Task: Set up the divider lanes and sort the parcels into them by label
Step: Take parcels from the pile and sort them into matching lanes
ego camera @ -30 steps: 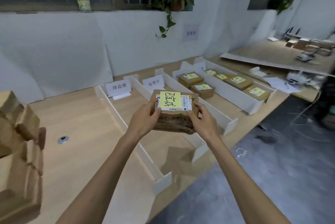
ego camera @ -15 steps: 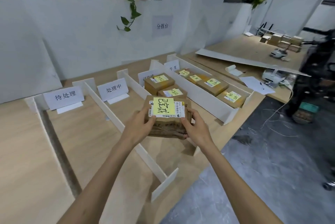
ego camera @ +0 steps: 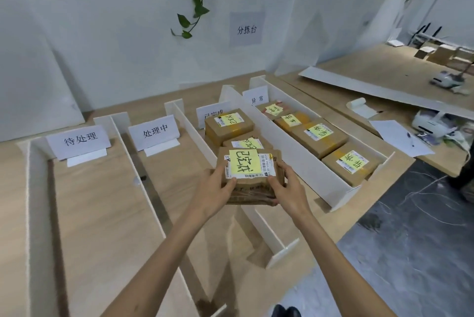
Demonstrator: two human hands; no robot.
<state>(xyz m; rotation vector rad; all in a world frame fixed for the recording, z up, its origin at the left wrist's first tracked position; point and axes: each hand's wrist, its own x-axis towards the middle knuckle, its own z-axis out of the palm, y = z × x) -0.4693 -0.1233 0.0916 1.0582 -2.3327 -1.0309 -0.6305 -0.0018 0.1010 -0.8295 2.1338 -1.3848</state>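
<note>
Forearms outstretched, left hand point(ego camera: 214, 189) and right hand point(ego camera: 288, 189) gripping parcel point(ego camera: 250, 178) sides

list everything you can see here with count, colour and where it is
table: one, light wood, under the lanes
dividers: five, white, standing on the table, forming four lanes
lane signs: four, white, one at each lane's far end
held parcel: one, brown with a yellow note, in both hands near the third lane from the left
third-lane parcels: two, brown with yellow notes, beyond the held one
rightmost-lane parcels: four, brown with yellow notes, in a row
wall sign: one, white, on the back wall
plants: two, green, high on the ledges
paper sheet: one, white, side table at right
left hand: one, grips the parcel's left side
right hand: one, grips its right side
</note>
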